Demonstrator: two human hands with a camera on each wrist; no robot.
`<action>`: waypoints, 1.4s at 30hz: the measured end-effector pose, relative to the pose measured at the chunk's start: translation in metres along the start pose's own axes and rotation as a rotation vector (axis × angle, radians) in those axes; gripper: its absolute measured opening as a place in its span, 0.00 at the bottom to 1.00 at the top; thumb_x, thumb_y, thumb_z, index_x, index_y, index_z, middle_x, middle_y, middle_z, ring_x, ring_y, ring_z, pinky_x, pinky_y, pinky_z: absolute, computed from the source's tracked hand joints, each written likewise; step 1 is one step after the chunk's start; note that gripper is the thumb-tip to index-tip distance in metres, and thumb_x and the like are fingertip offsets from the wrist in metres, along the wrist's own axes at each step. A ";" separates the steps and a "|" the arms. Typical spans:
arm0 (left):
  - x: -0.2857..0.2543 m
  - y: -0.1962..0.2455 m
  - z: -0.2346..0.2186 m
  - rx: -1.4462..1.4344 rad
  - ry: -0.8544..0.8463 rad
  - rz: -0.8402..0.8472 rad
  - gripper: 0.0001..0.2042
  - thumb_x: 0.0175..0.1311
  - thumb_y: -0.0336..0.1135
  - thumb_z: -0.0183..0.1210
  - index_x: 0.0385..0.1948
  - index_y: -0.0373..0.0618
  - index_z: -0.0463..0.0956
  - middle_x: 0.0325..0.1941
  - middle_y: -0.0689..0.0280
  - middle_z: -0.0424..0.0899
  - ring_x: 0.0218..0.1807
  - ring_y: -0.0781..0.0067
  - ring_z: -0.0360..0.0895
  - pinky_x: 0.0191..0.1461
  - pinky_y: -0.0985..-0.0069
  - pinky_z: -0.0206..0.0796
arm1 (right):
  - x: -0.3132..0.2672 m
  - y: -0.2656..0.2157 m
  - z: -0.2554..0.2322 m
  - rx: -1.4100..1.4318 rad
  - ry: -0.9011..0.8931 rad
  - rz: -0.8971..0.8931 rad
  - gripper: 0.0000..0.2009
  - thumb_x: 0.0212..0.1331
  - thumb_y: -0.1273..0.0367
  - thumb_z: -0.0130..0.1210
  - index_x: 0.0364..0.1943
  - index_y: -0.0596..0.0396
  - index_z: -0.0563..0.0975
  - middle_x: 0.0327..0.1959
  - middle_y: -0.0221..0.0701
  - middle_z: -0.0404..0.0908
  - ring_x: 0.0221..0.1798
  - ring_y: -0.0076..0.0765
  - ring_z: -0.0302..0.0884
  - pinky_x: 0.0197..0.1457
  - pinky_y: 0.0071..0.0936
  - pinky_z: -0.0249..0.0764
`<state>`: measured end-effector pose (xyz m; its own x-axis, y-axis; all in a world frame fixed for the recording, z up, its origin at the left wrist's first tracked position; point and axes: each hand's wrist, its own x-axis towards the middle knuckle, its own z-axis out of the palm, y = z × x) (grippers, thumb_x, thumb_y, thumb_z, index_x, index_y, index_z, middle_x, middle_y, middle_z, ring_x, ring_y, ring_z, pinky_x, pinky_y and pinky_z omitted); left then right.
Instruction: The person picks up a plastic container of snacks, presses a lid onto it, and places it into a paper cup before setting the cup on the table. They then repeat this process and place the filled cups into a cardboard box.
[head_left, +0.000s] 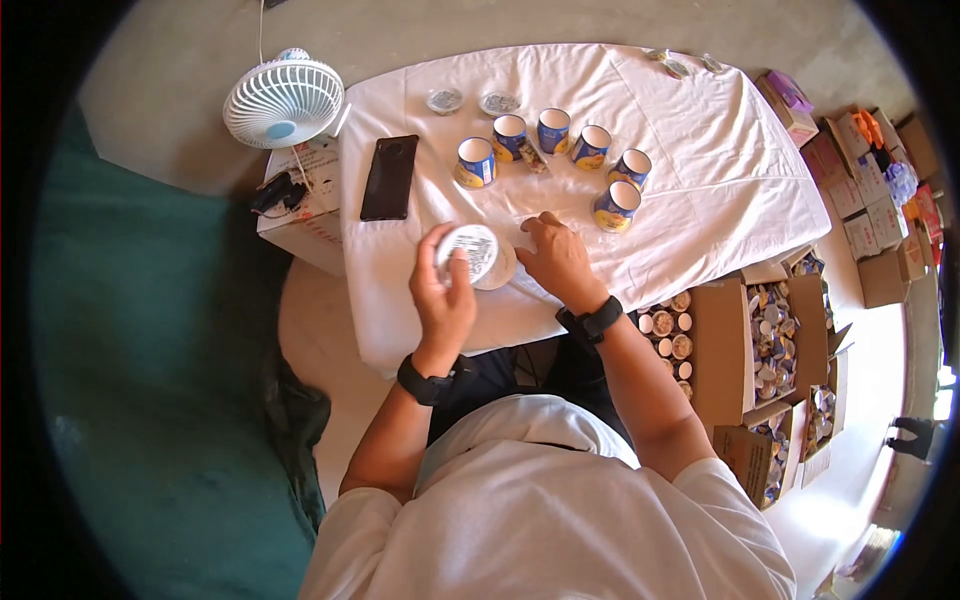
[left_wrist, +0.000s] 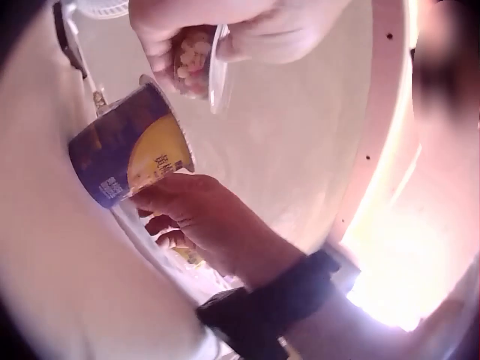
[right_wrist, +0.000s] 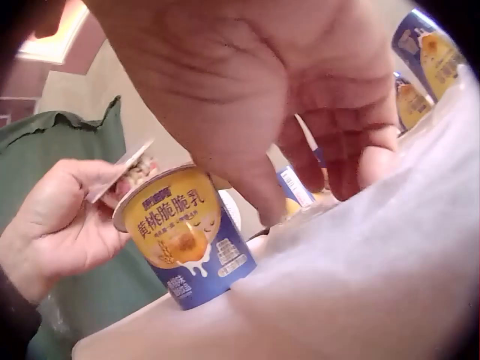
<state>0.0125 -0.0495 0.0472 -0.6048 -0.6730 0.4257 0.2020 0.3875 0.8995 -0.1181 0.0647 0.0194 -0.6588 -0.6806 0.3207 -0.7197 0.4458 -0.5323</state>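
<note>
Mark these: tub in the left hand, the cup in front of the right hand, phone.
Tub (head_left: 478,246): head view, on its round printed face.
Cup (right_wrist: 184,238): right wrist view, on its printed side wall.
Phone (head_left: 390,180): head view, on its dark upward face.

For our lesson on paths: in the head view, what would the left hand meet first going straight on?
The left hand would probably meet the blue cup nearest the phone; depth is unclear.

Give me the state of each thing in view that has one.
Left grip: holding small tub
Small tub: tilted, looks sealed
Right grip: fingers bent, apparently empty
Nearest cup: standing upright
Six farther cups: standing upright
Phone: lying flat
Two tubs beyond phone: set down
Fan: upright; whether running, unclear
Lower-right cartons: open, packed
</note>
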 end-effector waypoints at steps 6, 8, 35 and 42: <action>0.003 -0.007 0.002 0.184 -0.024 0.189 0.16 0.65 0.27 0.49 0.54 0.35 0.68 0.48 0.56 0.77 0.49 0.67 0.76 0.53 0.72 0.67 | 0.005 0.015 0.007 0.078 0.027 0.073 0.08 0.50 0.71 0.56 0.33 0.61 0.76 0.31 0.46 0.79 0.33 0.52 0.79 0.37 0.39 0.75; 0.005 -0.010 0.000 -0.007 0.068 0.002 0.17 0.63 0.24 0.48 0.54 0.35 0.67 0.50 0.54 0.76 0.50 0.65 0.75 0.55 0.72 0.67 | 0.004 0.023 0.003 0.271 0.043 0.172 0.09 0.51 0.72 0.55 0.34 0.63 0.77 0.29 0.46 0.80 0.30 0.46 0.79 0.34 0.35 0.76; 0.004 -0.021 -0.017 -0.309 0.101 -0.185 0.21 0.61 0.21 0.53 0.56 0.36 0.62 0.54 0.58 0.70 0.55 0.72 0.70 0.59 0.76 0.63 | -0.005 -0.039 -0.015 0.549 0.022 0.118 0.06 0.52 0.73 0.58 0.32 0.61 0.81 0.30 0.38 0.78 0.27 0.33 0.75 0.32 0.27 0.72; 0.013 0.006 -0.006 -0.206 0.027 0.032 0.17 0.59 0.19 0.55 0.51 0.37 0.68 0.49 0.59 0.77 0.52 0.72 0.74 0.57 0.77 0.65 | 0.007 -0.050 -0.050 1.291 -0.276 0.454 0.21 0.67 0.58 0.46 0.47 0.65 0.75 0.35 0.35 0.80 0.31 0.26 0.76 0.35 0.22 0.75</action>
<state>0.0110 -0.0597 0.0587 -0.5754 -0.6802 0.4542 0.3756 0.2735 0.8855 -0.0981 0.0669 0.0876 -0.6048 -0.7812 -0.1547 0.3497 -0.0860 -0.9329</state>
